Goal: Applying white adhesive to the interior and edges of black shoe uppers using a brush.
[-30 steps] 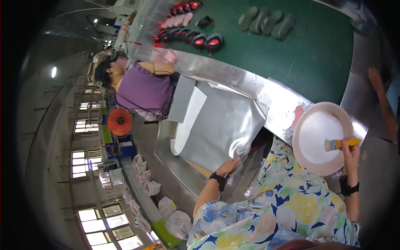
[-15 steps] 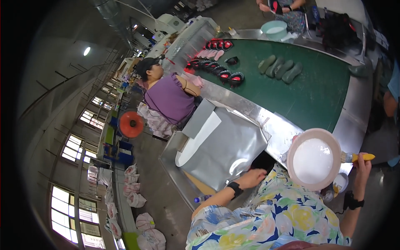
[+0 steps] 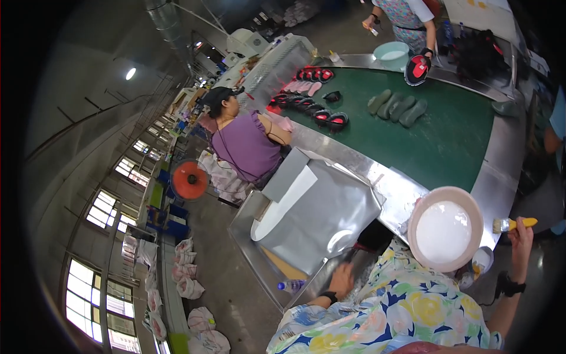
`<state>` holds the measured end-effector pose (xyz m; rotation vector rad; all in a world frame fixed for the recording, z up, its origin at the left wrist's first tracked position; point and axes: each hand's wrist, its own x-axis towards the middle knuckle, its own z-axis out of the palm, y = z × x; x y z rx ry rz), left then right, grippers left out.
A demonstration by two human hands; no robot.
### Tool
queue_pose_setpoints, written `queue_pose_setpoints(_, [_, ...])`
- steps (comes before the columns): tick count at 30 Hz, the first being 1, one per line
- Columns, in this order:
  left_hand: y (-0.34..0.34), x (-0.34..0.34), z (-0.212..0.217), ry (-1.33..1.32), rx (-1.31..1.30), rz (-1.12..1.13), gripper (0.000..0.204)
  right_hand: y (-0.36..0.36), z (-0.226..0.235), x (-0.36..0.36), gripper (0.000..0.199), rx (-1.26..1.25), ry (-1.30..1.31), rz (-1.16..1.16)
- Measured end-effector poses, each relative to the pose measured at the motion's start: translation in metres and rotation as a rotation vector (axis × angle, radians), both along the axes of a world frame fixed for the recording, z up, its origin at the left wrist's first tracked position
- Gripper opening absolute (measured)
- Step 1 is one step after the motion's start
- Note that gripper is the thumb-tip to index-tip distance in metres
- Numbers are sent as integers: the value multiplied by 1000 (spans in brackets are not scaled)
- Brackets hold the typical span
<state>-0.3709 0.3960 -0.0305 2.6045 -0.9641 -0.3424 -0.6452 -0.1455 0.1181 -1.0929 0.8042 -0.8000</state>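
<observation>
A flat brush with a yellow handle (image 3: 523, 223) is gripped in my right hand (image 3: 520, 243), its bristles pointing left toward the basin. The beige basin (image 3: 416, 218) of white liquid (image 3: 443, 233) rests at the table's near edge, in front of my body. My left hand (image 3: 342, 279) is low beside the silver-covered box (image 3: 321, 212); motion smears its fingers, so whether it holds anything does not show. Just past it, a dark item with some red (image 3: 374, 235) sits in the shadowed gap beneath the table edge.
Green conveyor belt (image 3: 436, 147) carries several dark green shoe-shaped pieces (image 3: 398, 108) and rows of black-and-red shoe parts (image 3: 309, 107). A co-worker in purple (image 3: 247, 144) sits at left. Another person across (image 3: 407, 23) holds a black-and-red shoe part (image 3: 417, 69) and a brush. A bottle (image 3: 291, 285) stands near my left arm.
My left hand has drawn back from the gap toward me. My right hand and brush have shifted slightly away from the basin. The person across has brought a shoe part over the belt.
</observation>
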Motion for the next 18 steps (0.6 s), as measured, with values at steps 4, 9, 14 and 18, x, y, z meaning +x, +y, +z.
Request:
queue_pose_setpoints(4, [-55,45,70,-429,45,136,56,15,-5,10,19,72,18,99])
queue_pose_setpoints(9, [-46,94,56,-85,389,151,39,42,7,23,20,34,60,150])
queue_pose_setpoints(14, [-43,89,42,-144,502,148,31,58,25,22,21,48,83,7])
queue_pose_setpoints(18, [-43,86,38,-192,457,170,27,41,25,9,21,91,-33,56])
